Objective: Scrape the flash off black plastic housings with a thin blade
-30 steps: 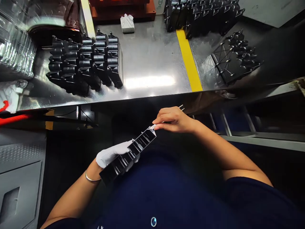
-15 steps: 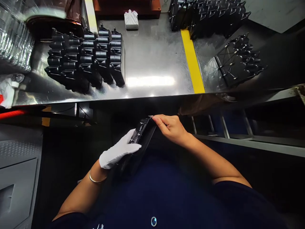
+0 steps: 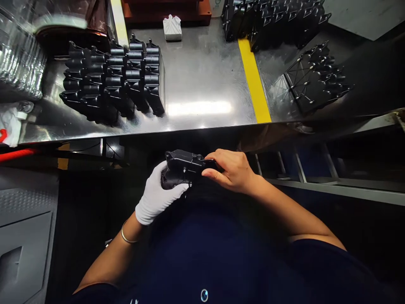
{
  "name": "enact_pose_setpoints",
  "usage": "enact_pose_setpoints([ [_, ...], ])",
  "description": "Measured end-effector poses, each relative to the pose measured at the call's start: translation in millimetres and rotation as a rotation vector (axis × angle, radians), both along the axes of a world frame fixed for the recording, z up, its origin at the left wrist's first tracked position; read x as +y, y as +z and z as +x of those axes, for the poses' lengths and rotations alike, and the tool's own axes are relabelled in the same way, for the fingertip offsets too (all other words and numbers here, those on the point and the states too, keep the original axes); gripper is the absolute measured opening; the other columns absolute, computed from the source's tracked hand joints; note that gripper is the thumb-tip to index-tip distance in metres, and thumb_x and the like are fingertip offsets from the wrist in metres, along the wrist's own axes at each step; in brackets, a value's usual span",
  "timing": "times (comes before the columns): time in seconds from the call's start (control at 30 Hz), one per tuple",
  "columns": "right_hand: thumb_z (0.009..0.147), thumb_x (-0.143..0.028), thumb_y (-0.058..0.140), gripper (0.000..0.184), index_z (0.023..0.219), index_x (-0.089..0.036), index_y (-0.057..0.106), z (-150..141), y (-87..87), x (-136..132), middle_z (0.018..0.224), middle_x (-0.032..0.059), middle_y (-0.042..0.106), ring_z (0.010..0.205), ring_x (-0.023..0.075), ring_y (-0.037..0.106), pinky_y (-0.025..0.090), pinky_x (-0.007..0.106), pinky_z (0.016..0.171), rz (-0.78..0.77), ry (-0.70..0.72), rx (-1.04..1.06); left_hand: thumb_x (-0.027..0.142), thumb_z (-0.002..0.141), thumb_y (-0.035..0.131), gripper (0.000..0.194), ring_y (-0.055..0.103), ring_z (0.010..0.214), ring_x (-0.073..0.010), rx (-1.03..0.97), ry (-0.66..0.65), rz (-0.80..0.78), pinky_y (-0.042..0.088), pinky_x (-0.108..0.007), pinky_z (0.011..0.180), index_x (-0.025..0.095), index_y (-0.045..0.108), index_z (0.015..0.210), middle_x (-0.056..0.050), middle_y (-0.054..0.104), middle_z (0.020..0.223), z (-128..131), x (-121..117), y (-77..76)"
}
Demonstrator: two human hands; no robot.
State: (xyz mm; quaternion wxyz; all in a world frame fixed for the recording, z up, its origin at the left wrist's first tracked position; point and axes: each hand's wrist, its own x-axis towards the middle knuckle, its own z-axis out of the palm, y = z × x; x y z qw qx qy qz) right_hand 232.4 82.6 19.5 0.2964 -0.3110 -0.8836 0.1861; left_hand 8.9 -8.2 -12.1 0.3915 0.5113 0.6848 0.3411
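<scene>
A black moulded plastic part (image 3: 183,162), with ridges and small shiny studs, is held in front of my body, below the bench edge. My left hand (image 3: 157,195), in a white glove, is closed round its left end, thumb along the near side. My bare right hand (image 3: 232,171) pinches its right end between thumb and fingers. What the right fingertips touch exactly is dark and partly hidden. Similar black plastic parts (image 3: 110,82) stand in tight rows on the left of the bench.
More black parts stand in a group (image 3: 275,21) at the back right and in a smaller stack (image 3: 318,80) on the right. A yellow tape strip (image 3: 255,80) crosses the metal bench (image 3: 202,80). A small white block (image 3: 172,28) lies behind. Clear plastic trays (image 3: 20,63) are piled at far left.
The black part has been turned from a steep slant to nearly level, showing another side. My left hand has rotated with it; my right hand has shifted slightly and still grips its end.
</scene>
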Motion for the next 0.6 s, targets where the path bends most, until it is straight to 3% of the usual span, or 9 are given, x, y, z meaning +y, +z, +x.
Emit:
enact_pose_setpoints([
  [0.13,0.095,-0.053,0.044,0.048,0.066,-0.016,0.055,3,3.6,0,0.057,0.0009,0.055,0.051,0.0099,0.048,0.027,0.024,0.05,0.01,0.115,-0.137,0.043,0.064,0.081,0.066,0.065,0.101,-0.0269,0.064,-0.085,0.18,0.051,-0.042,0.092,0.017,0.055,0.12,-0.01,0.067,0.113,-5,-7,-6.3],
  [0.23,0.096,-0.051,0.045,0.051,0.058,-0.017,0.05,6,4.0,0,0.052,-0.0014,0.049,0.049,0.0086,0.043,0.023,0.025,0.05,0.057,0.187,-0.166,0.04,0.064,0.081,0.058,0.067,0.095,-0.0253,0.067,-0.157,0.159,0.053,-0.039,0.088,0.017,0.059,0.113,-0.009,0.068,0.108,-8,-7,-6.6],
  [0.43,0.095,-0.056,0.04,0.052,0.066,-0.016,0.055,7,2.6,-2,0.058,-0.0001,0.052,0.054,0.0102,0.045,0.026,0.025,0.052,0.124,0.167,-0.175,0.044,0.062,0.081,0.067,0.067,0.098,-0.0278,0.042,-0.182,0.083,0.052,-0.043,0.092,0.018,0.057,0.119,-0.009,0.069,0.11,-11,-5,-8.0],
  [0.6,0.095,-0.052,0.045,0.051,0.058,-0.017,0.049,8,1.3,-3,0.052,-0.0024,0.045,0.05,0.0097,0.039,0.021,0.026,0.05,0.192,0.219,-0.165,0.043,0.065,0.079,0.068,0.066,0.102,-0.0288,-0.04,-0.244,0.039,0.051,-0.043,0.094,0.019,0.056,0.124,-0.008,0.069,0.112,-11,-4,-6.8],
])
